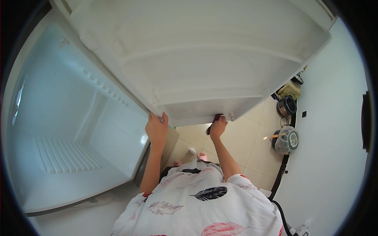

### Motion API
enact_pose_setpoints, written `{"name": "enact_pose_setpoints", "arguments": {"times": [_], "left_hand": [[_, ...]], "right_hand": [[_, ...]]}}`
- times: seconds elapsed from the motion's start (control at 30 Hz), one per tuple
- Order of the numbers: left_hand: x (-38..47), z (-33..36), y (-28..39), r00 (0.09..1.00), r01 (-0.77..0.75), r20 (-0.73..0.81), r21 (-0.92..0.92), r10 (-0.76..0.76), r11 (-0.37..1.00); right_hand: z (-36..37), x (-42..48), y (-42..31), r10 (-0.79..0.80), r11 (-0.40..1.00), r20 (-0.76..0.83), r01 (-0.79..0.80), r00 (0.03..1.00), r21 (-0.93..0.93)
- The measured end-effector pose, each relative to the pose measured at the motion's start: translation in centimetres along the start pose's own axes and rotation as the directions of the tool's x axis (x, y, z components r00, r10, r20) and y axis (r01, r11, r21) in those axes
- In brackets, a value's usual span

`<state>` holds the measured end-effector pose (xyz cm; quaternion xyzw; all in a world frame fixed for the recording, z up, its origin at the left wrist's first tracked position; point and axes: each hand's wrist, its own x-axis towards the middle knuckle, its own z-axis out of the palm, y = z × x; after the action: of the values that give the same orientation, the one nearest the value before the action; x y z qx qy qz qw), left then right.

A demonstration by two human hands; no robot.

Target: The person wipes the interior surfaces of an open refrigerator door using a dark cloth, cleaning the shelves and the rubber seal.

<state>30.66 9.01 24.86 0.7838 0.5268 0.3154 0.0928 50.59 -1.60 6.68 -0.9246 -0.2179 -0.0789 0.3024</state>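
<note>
An open white refrigerator door (200, 70) with moulded ledges on its inner face spans the view before me. My left hand (156, 126) grips the door's edge at its lower left corner, thumb on the inner side. Bunched in my right hand (219, 126) is a dark red cloth (218, 116), pressed to the door's bottom inner edge. Part of the cloth hangs below my fingers; the rest is hidden by them. To the left, the refrigerator compartment (115, 118) stands open, with a ribbed panel (66, 157) on its inner wall.
Tiled floor (236, 144) shows below the door. A dark pot (286, 105), a clear-lidded container (288, 140) and a yellowish bag (289, 90) stand along the right, beside a smooth pale panel (327, 118). A black cable (282, 215) runs at lower right. A small white object (192, 150) lies near my feet.
</note>
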Motion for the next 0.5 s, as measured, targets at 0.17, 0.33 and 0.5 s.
{"name": "enact_pose_setpoints", "arguments": {"times": [0.17, 0.33, 0.5], "left_hand": [[-0.1, 0.6, -0.1, 0.998, 0.064, -0.019, -0.087, -0.065, 0.994], [0.2, 1.1, -0.2, 0.999, 0.052, -0.010, -0.050, -0.052, 0.997], [0.1, 1.6, -0.7, 0.996, 0.066, -0.060, -0.089, -0.071, 0.994]], "right_hand": [[1.2, -3.5, -3.5, -0.074, 0.969, 0.164, 0.032, 0.984, 0.245], [2.8, -7.4, -7.0, -0.338, 0.904, 0.256, 0.235, 0.906, 0.358], [2.6, -8.7, -9.0, -0.561, 0.823, 0.496, 0.514, 0.663, 0.243]]}}
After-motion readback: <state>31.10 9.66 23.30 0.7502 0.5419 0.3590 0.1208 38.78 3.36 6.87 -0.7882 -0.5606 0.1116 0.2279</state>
